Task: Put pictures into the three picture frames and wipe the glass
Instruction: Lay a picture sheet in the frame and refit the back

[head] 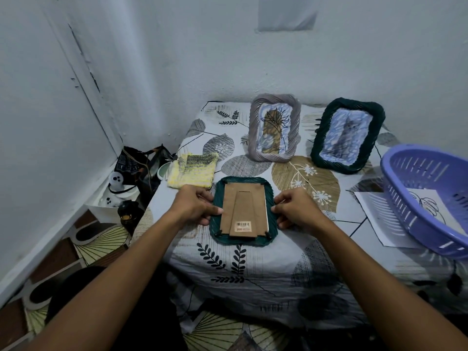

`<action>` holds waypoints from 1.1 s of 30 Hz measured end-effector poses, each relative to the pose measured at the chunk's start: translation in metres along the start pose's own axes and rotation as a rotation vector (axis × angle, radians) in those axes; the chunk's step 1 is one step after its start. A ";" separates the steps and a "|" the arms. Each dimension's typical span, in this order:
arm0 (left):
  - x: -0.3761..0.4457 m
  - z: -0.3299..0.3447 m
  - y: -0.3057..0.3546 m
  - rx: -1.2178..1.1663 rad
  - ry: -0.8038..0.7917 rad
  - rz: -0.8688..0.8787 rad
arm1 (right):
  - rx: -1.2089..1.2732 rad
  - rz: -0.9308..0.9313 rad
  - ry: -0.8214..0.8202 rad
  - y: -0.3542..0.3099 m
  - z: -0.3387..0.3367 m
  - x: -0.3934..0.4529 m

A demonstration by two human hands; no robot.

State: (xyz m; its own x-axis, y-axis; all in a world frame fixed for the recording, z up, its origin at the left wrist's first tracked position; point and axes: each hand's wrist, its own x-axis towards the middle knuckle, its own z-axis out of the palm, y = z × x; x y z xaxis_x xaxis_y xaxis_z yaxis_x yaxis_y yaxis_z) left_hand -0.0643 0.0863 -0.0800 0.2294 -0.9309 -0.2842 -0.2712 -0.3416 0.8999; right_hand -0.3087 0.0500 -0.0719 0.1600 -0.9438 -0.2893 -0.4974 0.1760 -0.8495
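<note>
A dark green picture frame lies face down near the table's front, its brown cardboard back up, with a barcode sticker on it. My left hand grips the frame's left edge, thumb at the cardboard. My right hand pinches the right edge. A grey frame with a leaf picture stands behind. To its right stands a second dark green frame with a cat picture. A yellow knitted cloth lies left of the flat frame.
A purple plastic basket sits at the table's right edge on a sheet with a leaf drawing. The table wears a leaf-print cover. Bags and small objects crowd the floor corner at left. Walls stand close behind and left.
</note>
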 end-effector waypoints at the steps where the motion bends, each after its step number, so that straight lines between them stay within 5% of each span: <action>1: 0.000 0.000 0.000 0.001 0.000 -0.001 | -0.009 0.000 0.001 0.000 0.000 0.000; 14: -0.005 0.000 0.004 -0.023 -0.014 -0.016 | 0.042 0.020 -0.002 -0.002 -0.001 0.000; 24: -0.012 -0.009 0.035 -0.071 0.021 0.076 | 0.595 -0.042 0.065 -0.037 -0.023 -0.028; 29: -0.024 0.006 0.073 0.172 0.307 0.465 | 0.487 -0.241 0.274 -0.060 -0.032 -0.039; 31: -0.035 0.020 0.100 0.173 0.269 0.605 | 0.402 -0.323 0.346 -0.066 -0.032 -0.041; 33: -0.039 0.036 0.124 0.108 0.122 0.564 | 0.307 -0.360 0.413 -0.068 -0.028 -0.039</action>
State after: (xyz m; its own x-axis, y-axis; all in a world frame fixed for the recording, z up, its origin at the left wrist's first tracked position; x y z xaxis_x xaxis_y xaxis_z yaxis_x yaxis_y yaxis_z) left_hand -0.1406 0.0761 0.0306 0.1262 -0.9532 0.2748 -0.4746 0.1852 0.8605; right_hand -0.3049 0.0668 0.0096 -0.1013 -0.9783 0.1808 -0.1967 -0.1585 -0.9676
